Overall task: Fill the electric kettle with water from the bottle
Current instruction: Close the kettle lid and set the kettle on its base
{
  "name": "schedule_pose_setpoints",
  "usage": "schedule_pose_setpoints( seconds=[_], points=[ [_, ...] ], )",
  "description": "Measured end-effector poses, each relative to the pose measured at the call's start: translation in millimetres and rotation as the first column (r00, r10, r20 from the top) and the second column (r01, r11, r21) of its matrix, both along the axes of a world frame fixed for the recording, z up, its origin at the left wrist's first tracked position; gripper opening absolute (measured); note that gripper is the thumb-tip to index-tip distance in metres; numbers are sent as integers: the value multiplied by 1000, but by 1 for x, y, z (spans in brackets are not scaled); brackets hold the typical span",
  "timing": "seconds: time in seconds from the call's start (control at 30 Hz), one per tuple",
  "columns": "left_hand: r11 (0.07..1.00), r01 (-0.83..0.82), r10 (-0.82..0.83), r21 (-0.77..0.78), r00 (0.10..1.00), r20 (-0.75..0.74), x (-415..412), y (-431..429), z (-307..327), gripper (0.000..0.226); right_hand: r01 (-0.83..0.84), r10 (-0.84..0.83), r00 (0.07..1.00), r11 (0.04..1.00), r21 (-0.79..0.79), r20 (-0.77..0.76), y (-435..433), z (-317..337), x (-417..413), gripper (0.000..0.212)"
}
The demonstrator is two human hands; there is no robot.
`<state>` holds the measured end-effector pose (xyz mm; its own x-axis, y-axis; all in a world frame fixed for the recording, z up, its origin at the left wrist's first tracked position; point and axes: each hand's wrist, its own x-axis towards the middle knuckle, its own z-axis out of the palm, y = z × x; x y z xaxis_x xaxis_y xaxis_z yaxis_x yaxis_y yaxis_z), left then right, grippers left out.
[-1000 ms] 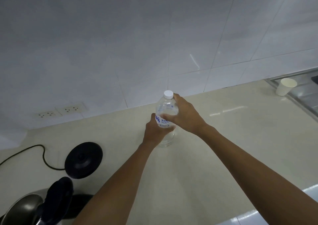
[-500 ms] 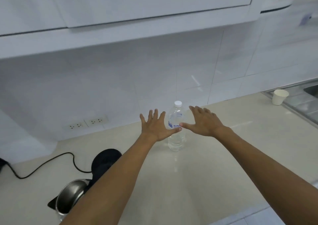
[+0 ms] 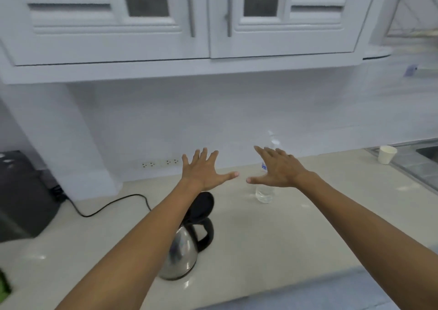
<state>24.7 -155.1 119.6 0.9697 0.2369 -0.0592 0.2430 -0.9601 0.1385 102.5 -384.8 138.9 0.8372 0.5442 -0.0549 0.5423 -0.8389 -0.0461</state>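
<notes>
Kettle (image 3: 183,250) upright on surface (image 3: 296,250), lid up, under left forearm. Bottle (image 3: 264,192) stands capped behind right hand (image 3: 280,171). Both grips, on bottle a second ago, now off, fingers spread, holding nothing; left hand (image 3: 201,171) too. Pouring looks finished.

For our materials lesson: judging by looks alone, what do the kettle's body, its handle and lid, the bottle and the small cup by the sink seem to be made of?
Rounded silver kettle body: likely polished steel; it mirrors its surroundings.
Black kettle handle and raised black lid: probably plastic, dark with a dull sheen.
Clear water bottle: probably thin transparent plastic; the counter shows through.
Small white cup: paper or plastic, opaque and matte; too blurred to tell.
</notes>
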Motion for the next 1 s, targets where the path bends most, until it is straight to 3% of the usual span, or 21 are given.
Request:
schedule_pose_setpoints(
  seconds=[0.3, 0.57, 0.73, 1.0],
  points=[
    [989, -147, 145, -30, 988, -61, -103, 82, -34, 121, -194, 191, 979, 980, -45, -66, 83, -24, -62, 130],
    [971, -217, 197, -101, 964, -178, -156, 120, -97, 124, -243, 227, 961, 966, -91, -159, 117, -53, -85, 130],
    [970, -198, 172, -143, 969, -179, -169, 127, -119, 116, -230, 220, 958, 973, -35, -186, 130, -63, -90, 116],
    [936, -189, 167, -298, 981, -95, -173, 132, -131, 102, -346, 343, 938, 936, -64, -61, 158, -43, -90, 108]
  ],
)
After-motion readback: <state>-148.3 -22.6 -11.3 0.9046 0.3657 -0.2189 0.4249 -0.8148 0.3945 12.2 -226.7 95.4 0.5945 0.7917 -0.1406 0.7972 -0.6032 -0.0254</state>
